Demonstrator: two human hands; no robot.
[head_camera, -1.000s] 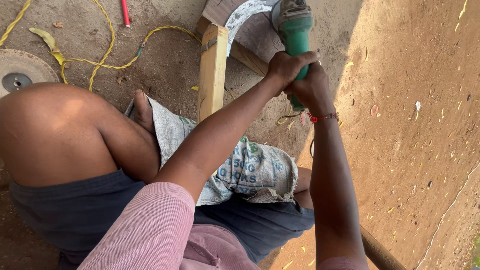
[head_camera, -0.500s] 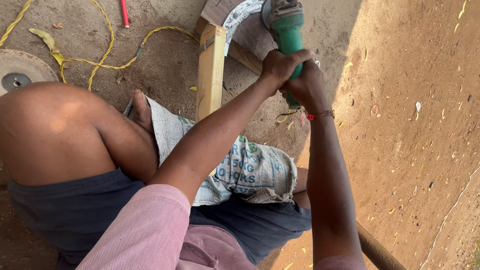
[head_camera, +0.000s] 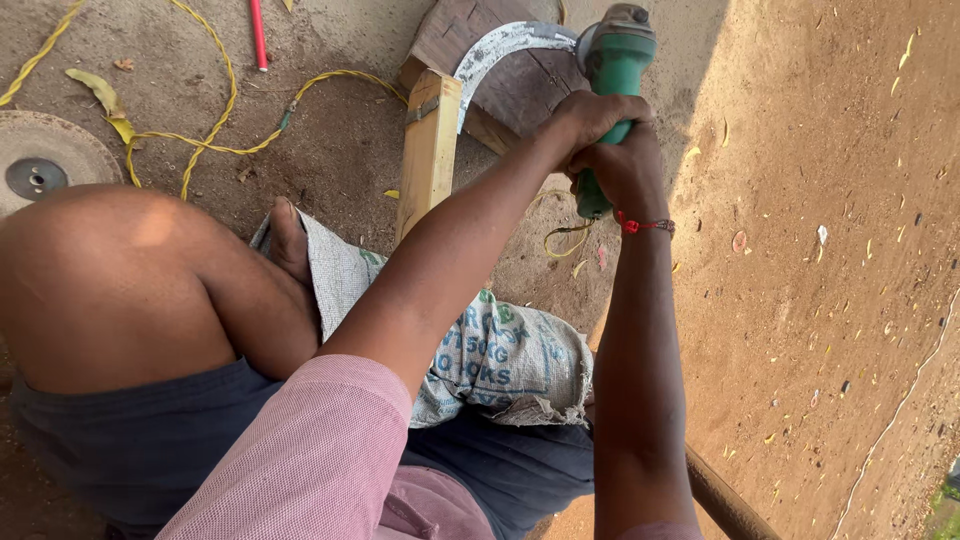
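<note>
Both hands grip a green angle grinder (head_camera: 612, 70) near the top middle. My left hand (head_camera: 580, 122) wraps the upper part of its green body, and my right hand (head_camera: 628, 175), with a red thread at the wrist, holds the body just below. The grinder's head sits against a curved grey metal blade (head_camera: 505, 48) that lies on a dark wooden block (head_camera: 520, 90). A pale wooden post (head_camera: 428, 150) stands beside the block. I sit on the ground with my bare left knee raised at the left.
A woven printed sack (head_camera: 500, 355) lies over my lap and under my foot. A yellow cord (head_camera: 215, 110) loops across the dirt, with a red rod (head_camera: 258, 35) above it. A round grinding disc (head_camera: 40, 165) lies at the left edge. A brown pipe (head_camera: 725, 505) runs at the bottom.
The view has shifted slightly; the grinder and both hands stay on the curved blade, moved a little up and left along it.
</note>
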